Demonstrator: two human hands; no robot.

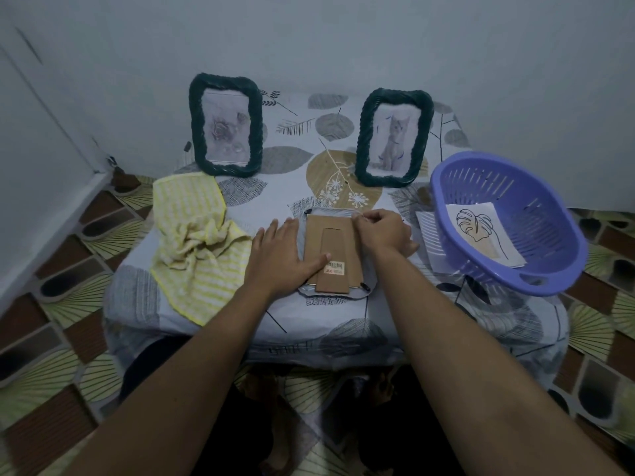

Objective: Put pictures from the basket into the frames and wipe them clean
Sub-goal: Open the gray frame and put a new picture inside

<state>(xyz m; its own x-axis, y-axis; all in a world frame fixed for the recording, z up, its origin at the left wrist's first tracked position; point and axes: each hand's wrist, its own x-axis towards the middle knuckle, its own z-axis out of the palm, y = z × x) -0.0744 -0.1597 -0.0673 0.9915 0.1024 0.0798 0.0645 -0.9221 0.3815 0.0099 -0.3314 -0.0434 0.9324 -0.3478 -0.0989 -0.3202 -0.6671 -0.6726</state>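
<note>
Two bare forearms (446, 338) reach over the near edge of the table (309, 321). Three frames in all: one face-down frame (338, 242) lies under both hands with its cardboard back up, and two stand upright well beyond the fingertips, a rose frame (225, 124) on the left and a cat frame (393, 137) on the right, with bare cloth-covered table between them. The left hand (285, 255) is flat, fingers straight, pressing on the cardboard's left side. The right hand (383, 231) is curled, pinching at that frame's far right corner; what sits between the fingertips is too small to tell. One yellow cloth (196, 235) lies crumpled just left of the left hand, running out to the table's left edge. One purple basket (536, 187) sits tilted right of the right hand, at the right edge, with one leaf picture (481, 235) inside. One loose sheet (426, 225) lies between that hand and the basket. A bare strip of table runs nearer than the hands
</note>
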